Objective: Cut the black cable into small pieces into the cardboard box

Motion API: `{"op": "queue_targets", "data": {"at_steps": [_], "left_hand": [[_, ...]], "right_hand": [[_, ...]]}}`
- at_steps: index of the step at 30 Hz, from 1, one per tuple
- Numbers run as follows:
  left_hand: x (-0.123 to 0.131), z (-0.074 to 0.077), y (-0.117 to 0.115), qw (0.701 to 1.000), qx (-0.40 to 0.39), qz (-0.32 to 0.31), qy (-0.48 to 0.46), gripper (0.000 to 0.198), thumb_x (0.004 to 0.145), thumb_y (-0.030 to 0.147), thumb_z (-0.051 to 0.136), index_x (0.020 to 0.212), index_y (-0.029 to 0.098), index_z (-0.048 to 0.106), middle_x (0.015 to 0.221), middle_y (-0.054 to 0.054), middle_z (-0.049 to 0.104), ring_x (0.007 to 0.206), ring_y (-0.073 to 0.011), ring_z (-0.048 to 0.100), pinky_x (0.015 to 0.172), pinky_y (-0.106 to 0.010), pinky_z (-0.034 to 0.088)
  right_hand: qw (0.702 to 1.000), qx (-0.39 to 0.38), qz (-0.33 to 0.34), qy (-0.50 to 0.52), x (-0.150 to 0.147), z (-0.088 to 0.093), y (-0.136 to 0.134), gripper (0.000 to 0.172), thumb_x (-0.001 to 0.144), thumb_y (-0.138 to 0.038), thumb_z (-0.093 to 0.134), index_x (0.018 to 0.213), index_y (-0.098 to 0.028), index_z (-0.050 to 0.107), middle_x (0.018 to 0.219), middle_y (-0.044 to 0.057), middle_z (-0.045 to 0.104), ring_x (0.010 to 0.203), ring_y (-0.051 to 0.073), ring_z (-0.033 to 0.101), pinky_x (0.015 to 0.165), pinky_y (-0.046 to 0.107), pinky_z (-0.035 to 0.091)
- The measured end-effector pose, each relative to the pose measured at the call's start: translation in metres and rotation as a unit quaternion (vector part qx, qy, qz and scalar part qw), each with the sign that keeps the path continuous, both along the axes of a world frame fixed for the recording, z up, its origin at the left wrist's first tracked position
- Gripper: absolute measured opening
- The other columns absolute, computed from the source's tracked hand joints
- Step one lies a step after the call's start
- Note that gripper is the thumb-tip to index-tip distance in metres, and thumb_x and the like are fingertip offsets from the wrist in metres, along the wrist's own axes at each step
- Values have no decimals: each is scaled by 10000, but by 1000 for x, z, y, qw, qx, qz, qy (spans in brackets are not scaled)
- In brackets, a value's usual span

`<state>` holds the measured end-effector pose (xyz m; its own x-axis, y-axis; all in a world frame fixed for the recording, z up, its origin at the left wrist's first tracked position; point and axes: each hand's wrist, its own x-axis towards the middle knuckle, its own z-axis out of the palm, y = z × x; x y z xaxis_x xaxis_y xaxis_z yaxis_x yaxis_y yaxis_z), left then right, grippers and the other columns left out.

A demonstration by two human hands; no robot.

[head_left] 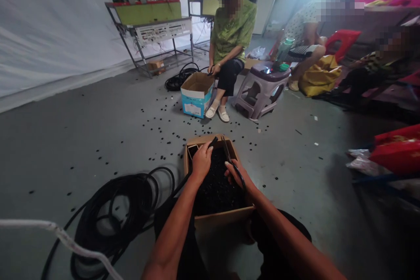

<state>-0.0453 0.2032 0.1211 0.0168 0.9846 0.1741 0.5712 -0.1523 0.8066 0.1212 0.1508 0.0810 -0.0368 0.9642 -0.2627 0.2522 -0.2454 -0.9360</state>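
My left hand (201, 162) is closed around a length of black hose (213, 141), whose cut end sticks out past the fingers. In my right hand (239, 174) is a pair of scissors (227, 151), the blades slightly apart and pointing away from me, just right of the hose end. Both hands are above an open cardboard box (226, 216) between my legs. Small black pieces (215, 192) fill much of it, and a dark rectangular thing with a light rim (193, 152) lies in its far left corner. On the floor at left lies a coil of black hose (84, 223).
Small black rings lie scattered over the floor (157, 144). Ahead, a seated person (232, 30) works over a blue-and-white box (197, 98), beside a plastic stool (259, 92). A white cable (59, 229) crosses the lower left. Red bags (398, 151) stand at right.
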Motion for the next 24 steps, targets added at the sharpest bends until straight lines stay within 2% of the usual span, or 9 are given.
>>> {"op": "queue_targets", "data": {"at_steps": [5,10,14,17,21,24], "left_hand": [[10,-19,6,987,-102,0,-124,313,920,248,466,1192,194,610,1028,-52,707,845,-149,658,786,-269,508],[7,-32,2,967,-129,6,-220,306,888,250,485,1159,162,596,1026,-69,693,799,-131,639,689,-236,495],[2,-31,4,974,-109,30,-196,328,884,274,495,1173,178,616,1013,-56,701,809,-136,631,715,-246,484],[2,-28,8,981,-105,54,-152,370,896,323,480,1206,185,628,943,-45,702,768,-141,620,695,-249,469],[4,-23,9,982,-114,79,-129,400,906,385,453,1193,186,646,823,-26,687,682,-139,595,646,-245,447],[3,-21,3,979,-118,90,-139,401,894,384,462,1180,175,650,818,-29,692,696,-142,603,661,-243,454]], "right_hand": [[1000,-17,4,-4,3,-9,11,418,864,-604,484,992,-207,511,740,1,623,563,122,578,510,234,466],[999,-36,9,10,6,-22,9,452,859,-600,499,1075,-204,516,759,1,617,597,130,586,540,242,472],[997,-48,56,-30,6,-18,9,403,892,-591,443,947,-203,539,686,-8,602,554,130,578,541,250,461],[996,-21,76,-50,2,-10,13,386,907,-574,425,844,-205,520,658,-7,599,546,129,582,554,248,455],[996,-1,75,-46,-1,-7,20,347,891,-540,477,972,-212,556,724,7,640,617,155,615,595,260,470],[996,6,74,-50,1,-11,20,402,881,-529,508,1119,-209,552,861,40,674,726,184,641,679,293,487]]}}
